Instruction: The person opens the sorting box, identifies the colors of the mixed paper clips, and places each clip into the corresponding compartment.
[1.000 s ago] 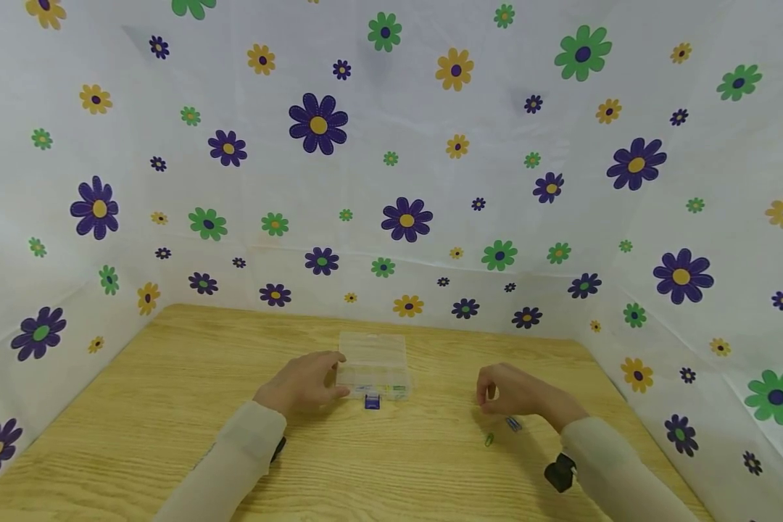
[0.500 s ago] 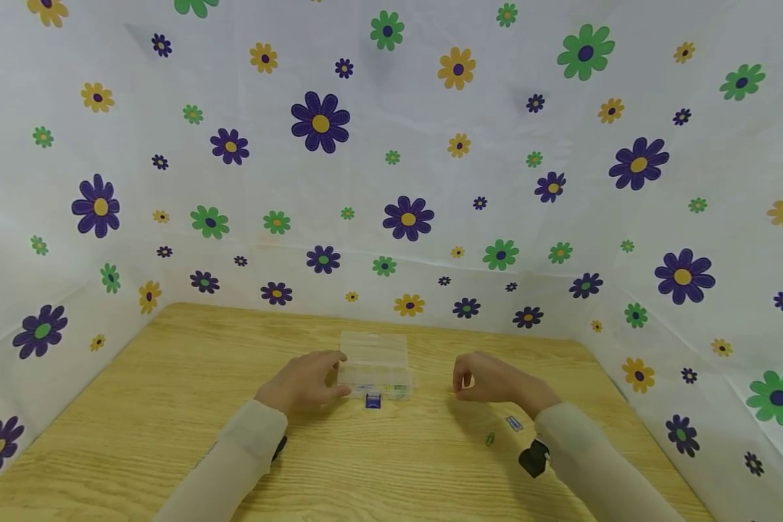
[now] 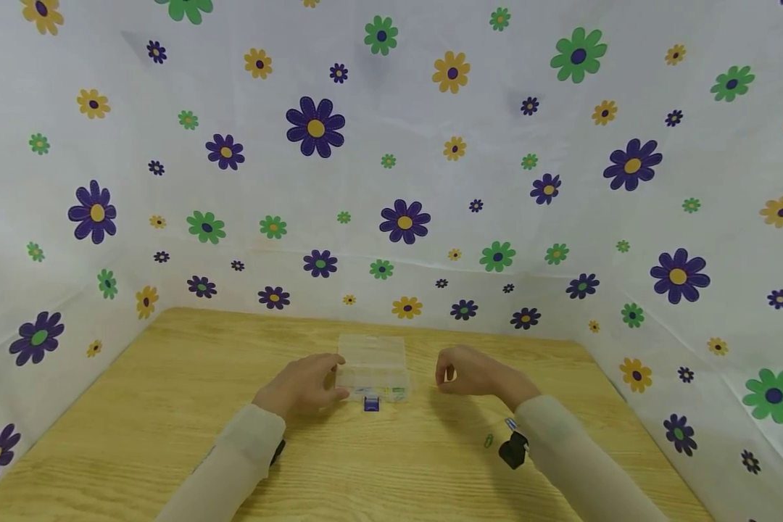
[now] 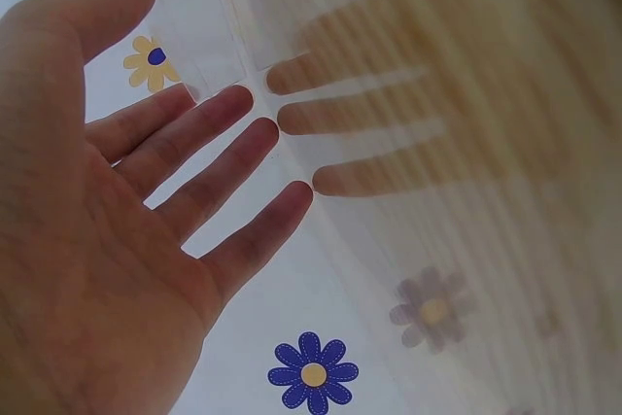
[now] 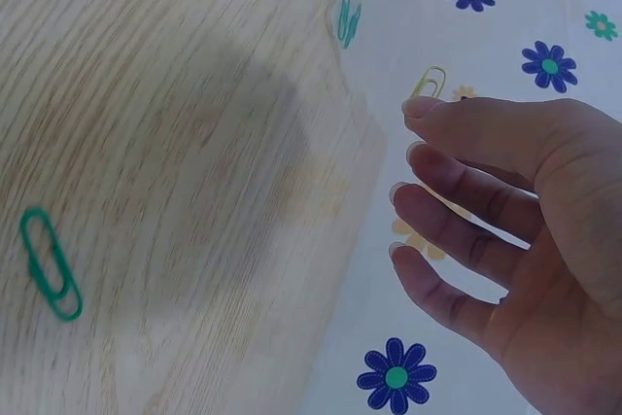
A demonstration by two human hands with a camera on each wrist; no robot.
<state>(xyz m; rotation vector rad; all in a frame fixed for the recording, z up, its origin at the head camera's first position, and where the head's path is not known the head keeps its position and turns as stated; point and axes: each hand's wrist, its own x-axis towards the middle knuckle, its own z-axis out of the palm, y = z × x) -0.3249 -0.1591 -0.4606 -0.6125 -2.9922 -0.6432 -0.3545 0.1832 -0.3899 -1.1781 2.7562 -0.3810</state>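
Observation:
A clear plastic box (image 3: pixel 370 377) with compartments stands with its lid raised, a blue latch (image 3: pixel 371 404) at its front. Small coloured pieces lie in its front compartments. My left hand (image 3: pixel 305 384) is at the box's left side, fingers extended in the left wrist view; whether it touches the box I cannot tell. To the right of the box, above the table, my right hand (image 3: pixel 475 371) pinches a yellow paper clip (image 5: pixel 430 82) between thumb and fingertip. A green paper clip (image 5: pixel 51 264) lies on the table nearer the front.
Blue paper clips (image 3: pixel 510 423) lie beside the right wrist, partly hidden by the black wrist camera (image 3: pixel 512 451). The wooden table (image 3: pixel 365 471) is enclosed at the back and sides by a white flower-print cloth (image 3: pixel 391 181).
My right hand has moved left towards the box, away from the paper clips on the table. The left hand has stayed at the box's left side.

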